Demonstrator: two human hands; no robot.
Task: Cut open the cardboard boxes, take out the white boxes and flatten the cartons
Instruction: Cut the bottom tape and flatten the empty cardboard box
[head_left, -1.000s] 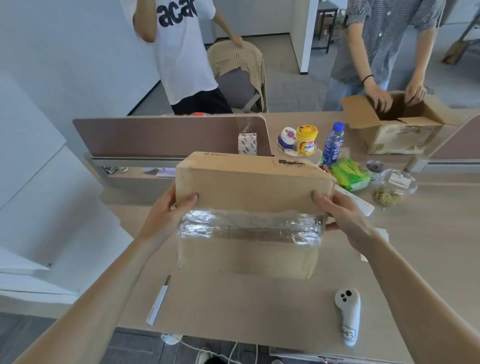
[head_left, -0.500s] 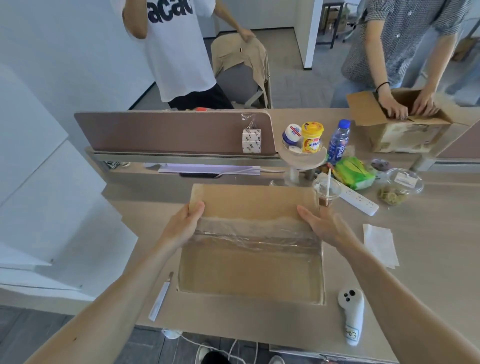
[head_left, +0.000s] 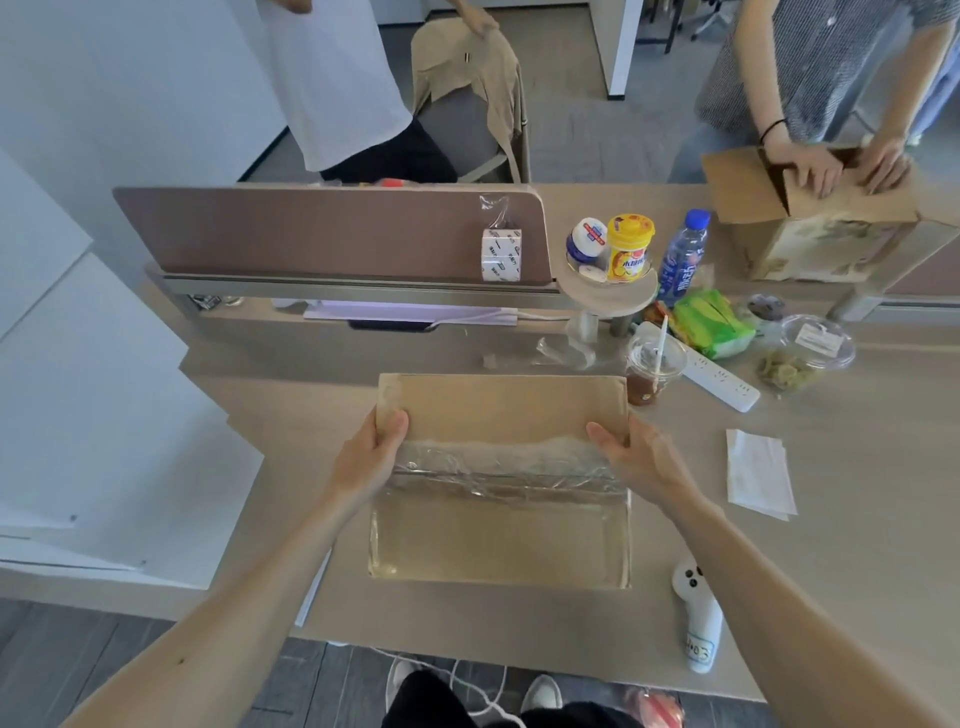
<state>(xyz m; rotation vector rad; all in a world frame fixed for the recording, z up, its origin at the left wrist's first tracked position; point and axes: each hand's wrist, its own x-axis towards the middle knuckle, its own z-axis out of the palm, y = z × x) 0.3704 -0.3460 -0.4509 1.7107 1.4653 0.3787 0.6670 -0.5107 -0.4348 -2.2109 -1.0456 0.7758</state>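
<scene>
The box (head_left: 501, 410) now lies flat, tape (head_left: 498, 467) up, my left hand (head_left: 371, 457) and right hand (head_left: 636, 457) clasping its nine and three o'clock sides, so I judge it ready to cut.

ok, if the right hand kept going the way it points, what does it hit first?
The right hand grips the cardboard box; going on, it crosses the box top, then probably meets the crumpled plastic wrap. Depth unclear.

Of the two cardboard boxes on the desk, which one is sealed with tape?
The near box, held between the left hand and right hand: clear tape covers its seam. The far-right box has an open flap.
</scene>
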